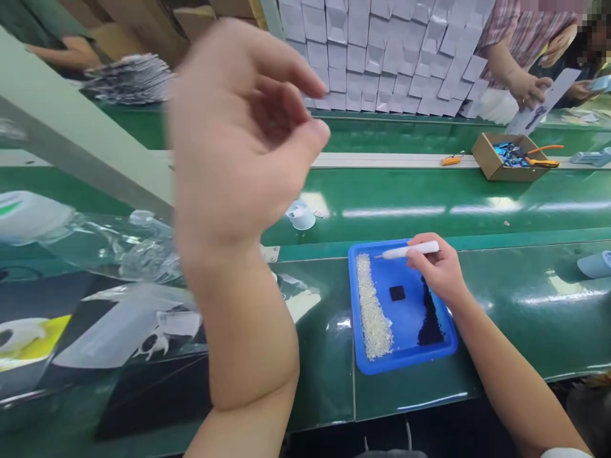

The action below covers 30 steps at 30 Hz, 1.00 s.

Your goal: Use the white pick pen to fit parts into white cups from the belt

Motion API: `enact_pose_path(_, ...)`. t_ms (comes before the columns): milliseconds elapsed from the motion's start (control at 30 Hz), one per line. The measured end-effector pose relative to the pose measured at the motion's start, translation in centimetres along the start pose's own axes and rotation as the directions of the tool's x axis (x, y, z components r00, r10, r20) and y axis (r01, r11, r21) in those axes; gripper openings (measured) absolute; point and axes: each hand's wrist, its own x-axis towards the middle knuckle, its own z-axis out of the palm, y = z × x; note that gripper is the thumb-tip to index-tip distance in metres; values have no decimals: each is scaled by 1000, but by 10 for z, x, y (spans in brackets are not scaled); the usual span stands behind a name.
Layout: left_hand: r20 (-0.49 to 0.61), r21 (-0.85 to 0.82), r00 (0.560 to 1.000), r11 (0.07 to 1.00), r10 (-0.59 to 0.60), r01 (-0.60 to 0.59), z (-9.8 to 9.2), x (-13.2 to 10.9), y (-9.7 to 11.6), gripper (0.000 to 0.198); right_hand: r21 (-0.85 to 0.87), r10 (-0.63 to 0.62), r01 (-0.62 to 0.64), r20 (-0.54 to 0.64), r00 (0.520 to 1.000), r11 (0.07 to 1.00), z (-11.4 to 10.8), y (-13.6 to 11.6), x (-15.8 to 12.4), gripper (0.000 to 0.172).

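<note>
Right hand (pixel 438 270) grips a slim white plastic pen-shaped tool (pixel 409 251), tip pointing left, over the far edge of a shallow blue rectangular plastic tray (pixel 354 318) on the near green worktop. Tray contents — a strip of small clear beads (pixel 373 315) along the left side, a small black square pad (pixel 396 293) at centre, a dark heap (pixel 431 321) at right. Left hand (pixel 241 137) is raised near the camera, fingers loosely curled, empty. Clear plastic bags (pixel 143 254) lie to the left.

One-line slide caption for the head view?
Right hand holds white pen tool over blue tray; left hand raised, empty.
</note>
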Motion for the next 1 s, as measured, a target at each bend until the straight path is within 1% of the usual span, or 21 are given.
enact_pose_path(33,120,138,993,990,2,-18,4,5,-5,27,14,-16,16,8,1000,1000,2,2,0,26)
enact_pose_path(67,249,292,967,956,-45,-31,9,10,-14,26,12,-29,28,29,999,1000,4,4,0,28)
enact_pose_path(100,362,443,919,896,-152,-26,15,15,-24,27,-4,-39,39,58,998,999,6,7,-1,31)
enact_pose_path(133,431,584,854,812,-292,-17,21,19,-37,30,-28,-45,47,90,995,998,8,8,-1,33)
enact_pose_path(167,457,705,778,709,-431,-22,26,23,-51,32,-53,-45,52,124,991,997,9,10,-1,34)
enact_pose_path(200,447,802,706,595,-549,-46,32,26,-64,37,-78,-42,55,154,987,995,10,11,-2,35)
enact_pose_path(233,414,869,640,490,-647,-67,36,28,-76,43,-97,-39,56,175,984,994,10,12,-2,35)
enact_pose_path(267,387,905,580,416,-717,-90,40,30,-87,49,-111,-36,57,187,982,992,11,13,-2,35)
enact_pose_path(300,364,926,533,360,-764,-115,43,30,-96,54,-119,-35,59,195,980,991,10,13,-2,35)
enact_pose_path(333,352,935,498,327,-793,-141,45,30,-102,59,-123,-39,65,202,979,990,10,13,-2,35)
enact_pose_path(367,354,935,477,312,-805,-168,46,29,-107,62,-125,-46,74,210,976,989,10,13,-1,33)
enact_pose_path(400,358,934,469,305,-807,-189,46,28,-110,64,-124,-54,83,221,974,989,10,13,-1,32)
enact_pose_path(467,360,933,474,302,-804,-198,46,28,-114,67,-119,-66,98,247,967,988,10,12,-1,28)
enact_pose_path(533,347,938,474,300,-809,-175,44,28,-115,69,-124,-56,91,264,963,988,10,12,-1,24)
enact_pose_path(633,315,949,469,282,-825,-140,41,29,-117,65,-133,-19,57,272,962,989,10,13,-1,23)
enact_pose_path(767,308,950,500,286,-810,-122,41,30,-120,62,-143,-12,54,283,959,988,10,12,-1,23)
enact_pose_path(833,313,948,497,300,-809,-109,42,29,-122,62,-206,-22,81,273,962,975,9,9,0,24)
enact_pose_path(900,313,945,485,318,-817,-73,42,28,-123,62,-307,-30,116,272,962,945,7,6,1,26)
enact_pose_path(933,316,941,487,336,-814,-49,41,28,-123,61,-346,-29,129,281,959,929,6,5,2,27)
enact_pose_path(967,329,930,501,367,-800,-25,39,28,-122,60,-366,-30,139,288,957,920,5,4,3,27)
enact_pose_path(1000,348,914,529,405,-774,-9,36,28,-119,56,-366,-43,148,279,959,919,3,5,4,27)
